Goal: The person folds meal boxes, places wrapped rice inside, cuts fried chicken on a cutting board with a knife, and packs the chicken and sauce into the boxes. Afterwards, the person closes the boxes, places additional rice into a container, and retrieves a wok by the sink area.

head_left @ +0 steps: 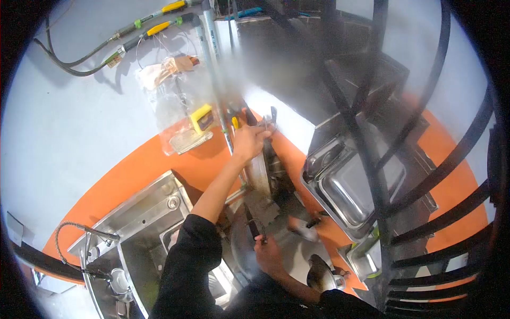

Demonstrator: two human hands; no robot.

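Observation:
My left hand reaches far out to the corner by the wall. Its fingers are closed around a small metallic piece with a dark upright tip, whose kind I cannot make out. Closer to my body, my right hand grips the end of a narrow dark tool that points away from me. Its kind is unclear; a thin loop shows near my fingers. Beneath it lies a large round grey metal surface. A yellow-handled item stands just left of my left hand.
A steel sink with a hose faucet stands at left. Steel trays lean on dark steps at right, behind black railing bars. A metal pot sits near my right forearm. Pipes with yellow valve handles run along the wall.

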